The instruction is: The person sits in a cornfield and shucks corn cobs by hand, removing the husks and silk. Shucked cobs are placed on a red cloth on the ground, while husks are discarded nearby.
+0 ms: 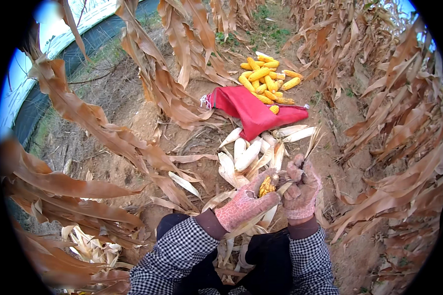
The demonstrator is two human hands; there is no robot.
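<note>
In a pink work glove, my left hand [249,201] is closed around a partly husked ear of corn [267,186], whose yellow kernels show between thumb and fingers. My right hand [302,188], gloved alike, pinches dry husk and silk at the ear's upper end. Just beyond my hands, pale unhusked ears [248,155] lie among loose husks on the soil. Behind them a red woven sack [256,112] is spread in folds, with one yellow ear partly showing on it. At the sack's far side, bare yellow corn ears [259,73] are heaped.
Dry corn stalks with hanging brown leaves [96,125] stand close on the left, and more leaves [402,147] crowd the right. Shed husks [92,247] lie at lower left. My knees are below my hands. A dark sheet barrier [74,55] runs along the upper left.
</note>
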